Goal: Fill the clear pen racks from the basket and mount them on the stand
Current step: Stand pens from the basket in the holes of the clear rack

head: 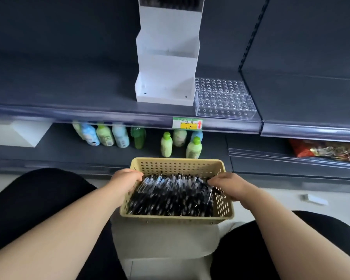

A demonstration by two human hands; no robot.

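Observation:
A beige perforated basket sits on a white box between my knees, full of black pens. My left hand reaches into the basket's left side, fingers curled down onto the pens. My right hand is at the right side, fingertips pinching the ends of some pens. Up on the shelf stands a white stepped stand with a rack of dark pens at its top. Clear pen racks with rows of holes lie empty to the stand's right.
The dark shelf carries a price tag on its front lip. Below it stand several small bottles. Snack packets lie at lower right. A white box supports the basket.

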